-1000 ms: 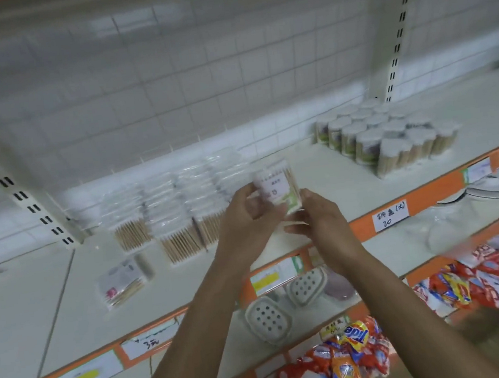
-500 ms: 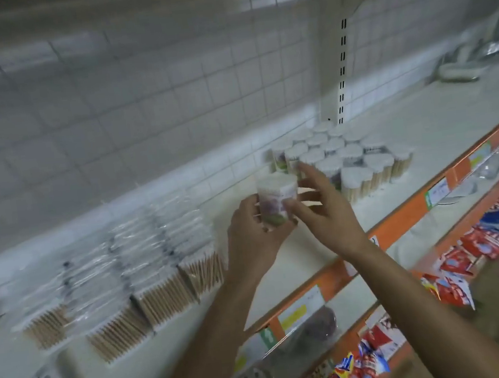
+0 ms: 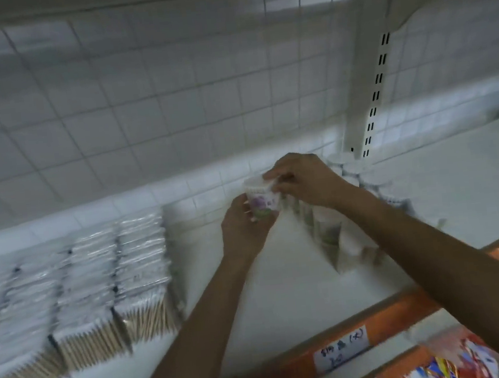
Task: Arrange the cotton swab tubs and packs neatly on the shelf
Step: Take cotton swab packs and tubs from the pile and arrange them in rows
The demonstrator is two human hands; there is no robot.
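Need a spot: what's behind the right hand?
The tub group, blurred; the right hand, gripping a tub, and forearm cover part of it, so gaps cannot be seen.

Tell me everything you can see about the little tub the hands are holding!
The tub is a small round plastic pot with a white lid and a label printed in purple and green. It is held about upright. The left hand grips its side and bottom, while the right hand curls its fingers over the lid. It is just left of the other tubs, over the white shelf; blur hides whether it touches down.
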